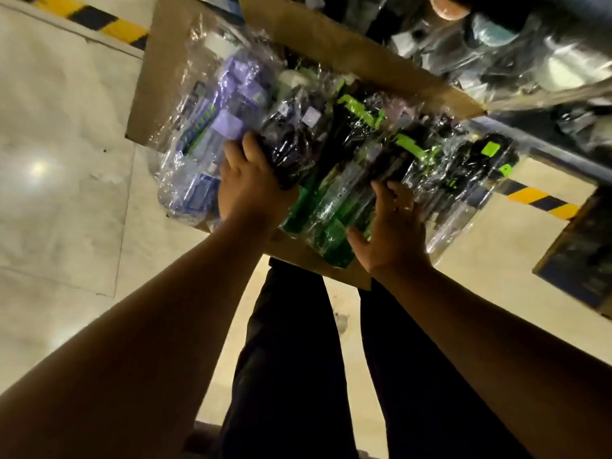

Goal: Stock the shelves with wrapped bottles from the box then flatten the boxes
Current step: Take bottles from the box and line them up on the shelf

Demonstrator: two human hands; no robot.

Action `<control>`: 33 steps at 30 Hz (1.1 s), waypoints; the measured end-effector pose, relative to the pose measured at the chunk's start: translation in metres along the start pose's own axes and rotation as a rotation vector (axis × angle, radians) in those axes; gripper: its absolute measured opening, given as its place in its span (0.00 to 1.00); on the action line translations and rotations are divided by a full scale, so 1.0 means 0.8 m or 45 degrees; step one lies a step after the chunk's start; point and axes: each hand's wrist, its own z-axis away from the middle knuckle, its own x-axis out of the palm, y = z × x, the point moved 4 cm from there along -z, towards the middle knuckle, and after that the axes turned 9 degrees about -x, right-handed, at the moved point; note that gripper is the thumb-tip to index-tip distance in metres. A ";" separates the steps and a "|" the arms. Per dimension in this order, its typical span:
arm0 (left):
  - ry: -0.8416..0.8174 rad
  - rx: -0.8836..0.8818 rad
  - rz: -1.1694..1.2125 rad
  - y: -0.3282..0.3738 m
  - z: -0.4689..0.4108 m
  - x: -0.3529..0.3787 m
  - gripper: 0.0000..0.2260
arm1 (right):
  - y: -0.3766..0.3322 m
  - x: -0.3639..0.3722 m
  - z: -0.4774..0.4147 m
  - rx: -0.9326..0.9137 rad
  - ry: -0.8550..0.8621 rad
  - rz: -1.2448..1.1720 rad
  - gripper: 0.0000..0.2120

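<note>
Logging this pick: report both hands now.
Left hand: grips the dark bottle.
Right hand: grips the green bottle.

Bare forearms (pixel 149 326), dark trousers (pixel 288 359)

**Colour survey: film-wrapped bottles in a brown carton, cream floor, hazard striping**

The plain brown cardboard box (pixel 159 77) is unprinted. Under the left hand (pixel 248 187) is a near-black bottle in clear glossy film (pixel 291 144) with a pale lilac square tag. Left of that hand are clear plastic bottles with lavender-purple labels (pixel 228 104), one showing a green strip. Under the right hand (pixel 394 233) are translucent emerald-green bottles in clear film (pixel 331 210); their pale lettering is blurred. Beyond and right of that hand are black bottles with neon-green handles and tags (pixel 477 167) and a dark blue metal shelf rail (pixel 546 150). Left of both hands are glossy cream floor tiles (pixel 59 144). Yellow-and-black diagonally striped floor tape (pixel 96 19) runs far beyond the left hand. Below both hands are plain black trousers (pixel 291 359).
</note>
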 end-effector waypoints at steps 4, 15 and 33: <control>-0.078 -0.032 0.074 0.004 0.015 -0.012 0.45 | 0.012 0.002 -0.010 0.267 0.214 -0.317 0.46; -0.233 0.099 0.228 0.009 0.028 0.000 0.46 | 0.033 0.042 -0.056 0.826 0.395 -0.956 0.56; -0.573 0.063 0.799 0.053 0.109 -0.109 0.42 | -0.018 -0.086 0.082 0.419 0.621 -1.185 0.46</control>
